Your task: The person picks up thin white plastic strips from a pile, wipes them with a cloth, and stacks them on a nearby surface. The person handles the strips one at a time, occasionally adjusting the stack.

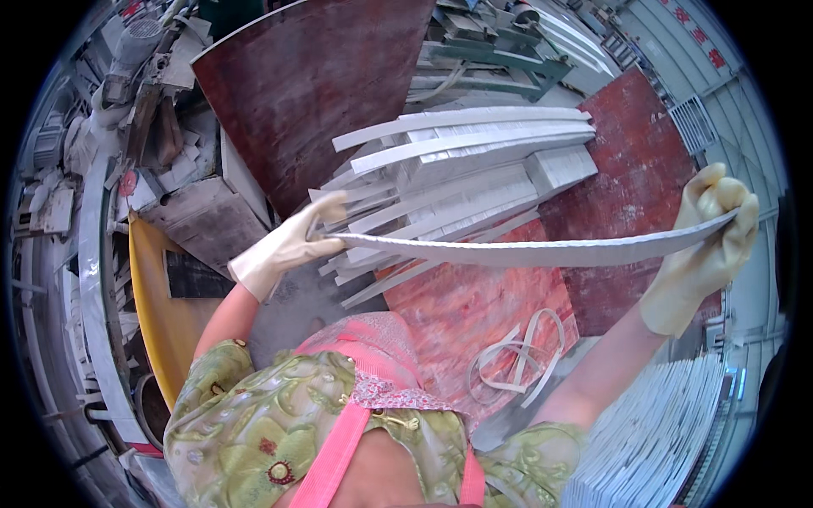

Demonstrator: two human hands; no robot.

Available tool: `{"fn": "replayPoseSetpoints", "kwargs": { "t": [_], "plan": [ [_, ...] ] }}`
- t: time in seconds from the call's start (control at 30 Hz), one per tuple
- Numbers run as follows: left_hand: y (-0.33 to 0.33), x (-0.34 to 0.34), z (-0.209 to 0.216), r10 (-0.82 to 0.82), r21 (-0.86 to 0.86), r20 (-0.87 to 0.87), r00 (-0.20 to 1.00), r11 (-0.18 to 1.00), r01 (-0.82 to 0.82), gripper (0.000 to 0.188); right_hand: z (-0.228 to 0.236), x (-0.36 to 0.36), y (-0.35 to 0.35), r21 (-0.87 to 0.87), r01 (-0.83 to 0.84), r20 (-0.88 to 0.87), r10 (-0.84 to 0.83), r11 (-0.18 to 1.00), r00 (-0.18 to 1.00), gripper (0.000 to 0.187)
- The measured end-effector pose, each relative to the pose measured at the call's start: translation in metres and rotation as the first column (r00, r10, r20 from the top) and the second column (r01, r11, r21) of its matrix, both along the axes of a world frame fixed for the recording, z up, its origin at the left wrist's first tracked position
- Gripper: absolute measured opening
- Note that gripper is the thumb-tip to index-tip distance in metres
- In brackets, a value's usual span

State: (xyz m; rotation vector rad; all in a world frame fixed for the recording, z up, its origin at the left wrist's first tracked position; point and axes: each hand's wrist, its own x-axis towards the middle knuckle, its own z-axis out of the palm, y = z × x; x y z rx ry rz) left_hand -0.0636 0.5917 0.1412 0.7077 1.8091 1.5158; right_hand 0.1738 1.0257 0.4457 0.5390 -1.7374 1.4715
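Note:
A long, thin whitish strip (508, 252) stretches across in front of me, sagging slightly in the middle. My right hand (713, 233), in a cream rubber glove, is raised at the right with its fingers closed around one end. At the left, my gloved left hand (292, 244) has the other end between thumb and fingers; its fingertips are a little blurred. Beyond the strip lies a stack of long whitish strips (474, 173), several jutting out unevenly to the left.
Thin narrow bands lie coiled (517, 360) on a reddish board (466, 313). A dense stack of thin white sheets (652, 432) stands at lower right. A large dark red panel (313, 85) leans at the back. A yellow curved panel (152, 296) and dusty machinery (135, 59) are on the left.

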Motion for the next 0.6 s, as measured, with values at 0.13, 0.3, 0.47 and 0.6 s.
{"fn": "replayPoseSetpoints", "kwargs": {
  "t": [0.13,0.3,0.47,0.6],
  "plan": [
    [-0.001,0.017,-0.004,-0.408,-0.446,-0.042,0.912,0.824,0.348,0.062,0.019,0.017,-0.001,0.054,0.245,-0.014,-0.245,0.968,0.97,0.025],
    [0.016,0.049,-0.053,-0.479,-0.302,0.232,0.847,0.792,0.531,0.046,0.012,0.032,0.006,0.401,0.836,-0.099,-0.889,0.375,0.446,0.035],
    [0.029,0.066,-0.132,-0.54,-0.259,0.405,0.738,0.706,0.659,0.036,-0.062,0.046,0.054,-0.16,0.796,0.248,-0.757,0.583,0.604,0.034],
    [0.022,0.076,-0.195,-0.537,-0.346,0.414,0.735,0.654,0.672,0.032,-0.18,0.071,0.128,-0.109,0.896,0.464,-0.775,0.43,0.428,0.027]
  ]
}}
